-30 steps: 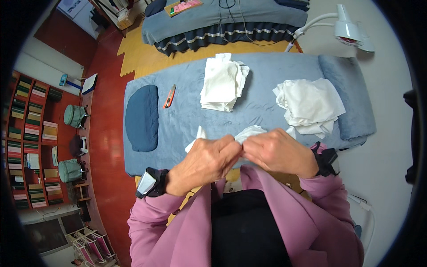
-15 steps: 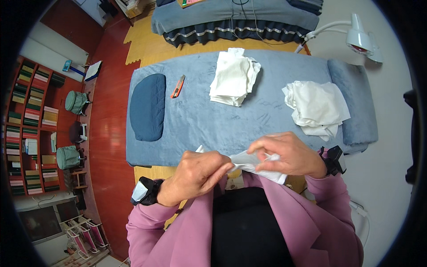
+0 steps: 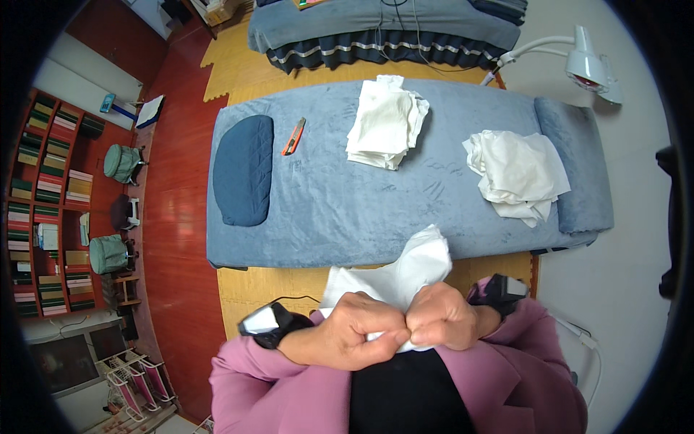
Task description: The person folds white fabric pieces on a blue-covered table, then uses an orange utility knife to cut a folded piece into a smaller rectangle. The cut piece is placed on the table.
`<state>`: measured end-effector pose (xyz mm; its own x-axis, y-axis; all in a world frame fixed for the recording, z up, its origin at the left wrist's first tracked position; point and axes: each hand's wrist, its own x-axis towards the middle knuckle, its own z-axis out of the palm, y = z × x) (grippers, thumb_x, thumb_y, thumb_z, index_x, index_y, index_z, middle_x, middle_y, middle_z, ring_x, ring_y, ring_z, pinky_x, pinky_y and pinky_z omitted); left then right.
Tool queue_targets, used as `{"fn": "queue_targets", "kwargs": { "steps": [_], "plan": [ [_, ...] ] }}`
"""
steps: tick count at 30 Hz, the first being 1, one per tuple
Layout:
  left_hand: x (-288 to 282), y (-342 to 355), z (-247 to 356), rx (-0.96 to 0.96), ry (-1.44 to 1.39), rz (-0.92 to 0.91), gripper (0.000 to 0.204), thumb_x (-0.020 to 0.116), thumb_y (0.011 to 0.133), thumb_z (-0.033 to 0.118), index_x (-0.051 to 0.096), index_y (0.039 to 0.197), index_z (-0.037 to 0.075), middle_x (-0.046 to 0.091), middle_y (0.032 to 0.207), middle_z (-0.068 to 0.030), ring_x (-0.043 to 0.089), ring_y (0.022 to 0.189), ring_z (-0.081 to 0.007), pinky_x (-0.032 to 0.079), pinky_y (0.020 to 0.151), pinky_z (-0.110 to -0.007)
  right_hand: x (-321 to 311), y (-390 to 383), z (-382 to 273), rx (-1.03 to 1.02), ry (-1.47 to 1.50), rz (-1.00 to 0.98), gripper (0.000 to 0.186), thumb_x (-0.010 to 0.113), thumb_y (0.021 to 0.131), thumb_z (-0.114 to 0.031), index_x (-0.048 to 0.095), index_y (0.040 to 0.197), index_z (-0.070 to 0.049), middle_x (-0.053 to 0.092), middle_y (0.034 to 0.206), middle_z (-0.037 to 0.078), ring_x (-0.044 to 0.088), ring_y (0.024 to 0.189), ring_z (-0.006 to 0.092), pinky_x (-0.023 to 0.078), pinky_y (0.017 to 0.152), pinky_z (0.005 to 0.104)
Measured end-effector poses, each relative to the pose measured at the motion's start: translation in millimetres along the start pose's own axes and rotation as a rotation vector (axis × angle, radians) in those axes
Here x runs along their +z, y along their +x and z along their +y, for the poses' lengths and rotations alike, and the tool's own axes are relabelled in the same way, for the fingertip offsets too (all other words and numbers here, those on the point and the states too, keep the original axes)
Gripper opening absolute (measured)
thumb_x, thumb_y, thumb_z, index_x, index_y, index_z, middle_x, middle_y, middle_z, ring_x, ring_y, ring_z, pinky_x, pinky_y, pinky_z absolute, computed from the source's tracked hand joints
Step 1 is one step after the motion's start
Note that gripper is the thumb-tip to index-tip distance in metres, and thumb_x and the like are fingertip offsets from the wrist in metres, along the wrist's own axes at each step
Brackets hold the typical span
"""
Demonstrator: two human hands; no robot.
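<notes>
My left hand [image 3: 348,329] and my right hand [image 3: 442,317] are fisted side by side against my chest, both gripping one white cloth [image 3: 405,269]. The cloth sticks up from between my knuckles toward the near edge of a blue-grey padded bed [image 3: 340,202]. On the bed lie a folded stack of white cloths [image 3: 383,124] at the middle back and a loose heap of white cloths [image 3: 517,173] at the right. Both wrists wear dark bands.
A dark blue pillow [image 3: 243,168] lies at the bed's left end, with an orange utility knife [image 3: 293,137] beside it. A white lamp [image 3: 587,66] leans in at the top right. A second bed [image 3: 383,22] stands behind. Bookshelves [image 3: 50,210] line the left wall.
My hands have drawn together from apart and dropped lower toward my chest, bunching the white cloth between them. The view has shifted, so the bed sits higher in the picture.
</notes>
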<state>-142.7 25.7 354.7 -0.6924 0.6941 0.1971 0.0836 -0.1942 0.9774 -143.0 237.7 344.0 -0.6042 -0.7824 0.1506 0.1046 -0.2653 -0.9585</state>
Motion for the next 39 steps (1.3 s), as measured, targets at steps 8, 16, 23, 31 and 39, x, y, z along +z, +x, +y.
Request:
{"fn": "queue_targets", "kwargs": {
  "steps": [8, 16, 23, 31, 39],
  "plan": [
    [29, -10, -36, 0.074, 0.282, 0.545, 0.025, 0.064, 0.087, 0.011, 0.057, 0.066, 0.000, 0.056, 0.058, -0.0074, 0.051, 0.048, -0.0171, 0.038, 0.047, -0.031, 29, 7, 30, 0.501, 0.878, 0.547, 0.029, 0.051, 0.090, -0.027, 0.049, 0.066, -0.011, 0.049, 0.066, -0.004, 0.045, 0.062, 0.0064, 0.038, 0.059, 0.0259],
    [33, -35, -42, -0.218, -0.215, 0.602, 0.025, 0.066, 0.092, 0.012, 0.060, 0.070, 0.002, 0.059, 0.062, -0.0005, 0.049, 0.055, -0.0069, 0.038, 0.051, -0.026, 34, 5, 33, 0.584, 1.156, 0.575, 0.018, 0.055, 0.090, -0.025, 0.059, 0.087, -0.007, 0.062, 0.083, 0.004, 0.061, 0.075, 0.0143, 0.052, 0.074, 0.0292],
    [33, -42, -38, -0.220, -0.030, 0.582, 0.025, 0.067, 0.091, 0.011, 0.059, 0.069, 0.002, 0.056, 0.061, 0.0000, 0.047, 0.054, -0.0069, 0.037, 0.050, -0.025, 32, 0, 43, 0.456, 1.209, 0.514, 0.017, 0.056, 0.090, -0.023, 0.059, 0.088, -0.006, 0.062, 0.084, 0.005, 0.062, 0.077, 0.0145, 0.053, 0.074, 0.0300],
    [35, -52, -36, -0.264, -0.082, 0.596, 0.029, 0.066, 0.091, 0.009, 0.054, 0.065, 0.002, 0.055, 0.063, 0.0009, 0.046, 0.058, -0.0063, 0.036, 0.052, -0.026, 25, -8, 41, 0.479, 1.078, 0.607, 0.019, 0.056, 0.091, -0.022, 0.052, 0.077, -0.009, 0.049, 0.073, -0.002, 0.049, 0.066, 0.0086, 0.044, 0.063, 0.0260],
    [7, -34, -33, -0.042, 0.048, 0.462, 0.014, 0.063, 0.091, 0.007, 0.062, 0.079, 0.000, 0.057, 0.071, -0.0052, 0.050, 0.061, -0.0135, 0.039, 0.057, -0.029, -6, 10, 19, 0.335, 0.399, 0.226, 0.029, 0.063, 0.090, -0.027, 0.054, 0.076, -0.004, 0.050, 0.067, -0.002, 0.043, 0.058, 0.0086, 0.035, 0.054, 0.0262]
  ]
}}
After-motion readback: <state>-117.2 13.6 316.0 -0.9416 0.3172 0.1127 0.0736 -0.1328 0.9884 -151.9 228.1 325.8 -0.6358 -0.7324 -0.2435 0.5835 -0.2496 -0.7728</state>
